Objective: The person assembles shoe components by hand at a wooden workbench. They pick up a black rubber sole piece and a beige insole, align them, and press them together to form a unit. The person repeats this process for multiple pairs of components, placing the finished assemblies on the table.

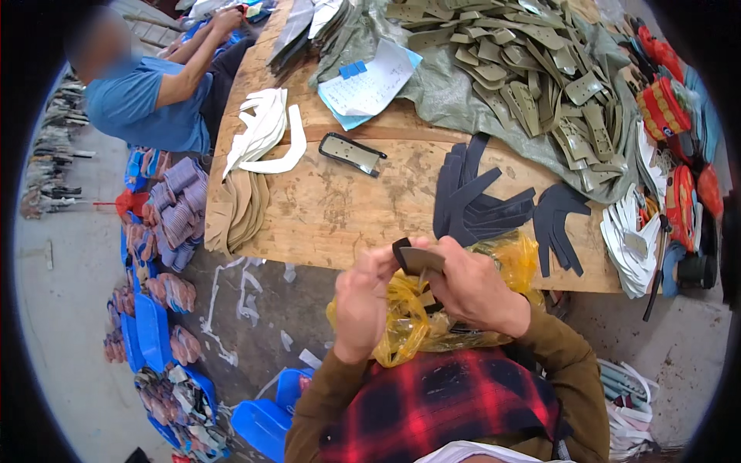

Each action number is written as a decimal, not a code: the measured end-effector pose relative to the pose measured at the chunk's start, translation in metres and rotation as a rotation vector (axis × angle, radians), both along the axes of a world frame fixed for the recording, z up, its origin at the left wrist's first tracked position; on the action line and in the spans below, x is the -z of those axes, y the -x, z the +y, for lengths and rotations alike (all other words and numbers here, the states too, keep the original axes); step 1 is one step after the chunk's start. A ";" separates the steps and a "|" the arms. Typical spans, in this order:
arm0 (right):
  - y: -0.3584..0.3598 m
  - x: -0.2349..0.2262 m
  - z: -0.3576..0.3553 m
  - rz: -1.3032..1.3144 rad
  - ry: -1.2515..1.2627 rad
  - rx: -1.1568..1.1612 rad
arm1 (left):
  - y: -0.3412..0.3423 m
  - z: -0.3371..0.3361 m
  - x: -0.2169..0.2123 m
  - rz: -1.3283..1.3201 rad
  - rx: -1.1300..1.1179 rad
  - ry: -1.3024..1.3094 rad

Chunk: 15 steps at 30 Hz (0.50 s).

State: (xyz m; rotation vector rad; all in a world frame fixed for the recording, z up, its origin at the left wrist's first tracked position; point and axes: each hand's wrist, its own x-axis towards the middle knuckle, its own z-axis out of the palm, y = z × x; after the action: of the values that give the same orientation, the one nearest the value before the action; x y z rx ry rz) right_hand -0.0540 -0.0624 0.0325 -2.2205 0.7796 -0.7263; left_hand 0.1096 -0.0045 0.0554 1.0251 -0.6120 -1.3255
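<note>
Above a yellow plastic bag (405,309) on my lap, both my hands hold a small tan board piece (424,260) with a black strip at its left end. My left hand (364,297) has its fingers closed at the black end. On the other side, my right hand (475,285) grips the tan part between thumb and fingers. More tan and black bits show in the bag, partly hidden by my hands. Farther off on the wooden table (309,208) lies a tan board piece with a black rim (351,154). Dark blue-black cut strips (475,197) are spread just beyond my hands.
A big heap of olive boards (532,69) rests on a grey-green sheet at the back right. White cut pieces (266,135) and brown ones (235,212) lie left, near papers (370,81). A person in blue (150,100) works at far left. Blue trays (150,332) stand on the floor.
</note>
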 end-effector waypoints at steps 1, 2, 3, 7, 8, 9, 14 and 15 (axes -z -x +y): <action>0.001 -0.007 -0.003 -0.053 -0.114 -0.022 | -0.005 -0.007 0.000 0.156 0.046 -0.034; 0.003 -0.017 -0.007 -0.105 -0.245 -0.073 | -0.008 -0.011 0.001 0.312 0.093 -0.068; 0.002 -0.023 -0.010 -0.153 -0.313 -0.090 | -0.009 -0.010 0.004 0.303 0.109 -0.062; 0.002 -0.031 -0.009 -0.199 -0.474 -0.102 | -0.001 -0.010 0.006 -0.268 -0.007 0.041; 0.001 -0.027 -0.007 -0.180 -0.425 -0.080 | -0.001 -0.011 0.006 -0.500 -0.051 0.087; 0.000 -0.023 -0.004 -0.163 -0.379 -0.064 | -0.001 -0.010 0.006 -0.735 -0.099 0.130; 0.002 -0.010 0.000 -0.049 -0.359 -0.104 | -0.010 -0.022 0.008 -0.481 -0.013 0.071; 0.002 -0.009 0.001 -0.018 -0.366 -0.109 | -0.012 -0.025 0.006 -0.422 0.027 0.032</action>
State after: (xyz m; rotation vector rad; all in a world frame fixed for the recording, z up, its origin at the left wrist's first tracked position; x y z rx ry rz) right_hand -0.0562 -0.0616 0.0418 -1.9056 0.7126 -0.5044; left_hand 0.1221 -0.0293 0.0497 1.2854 -0.9622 -1.1235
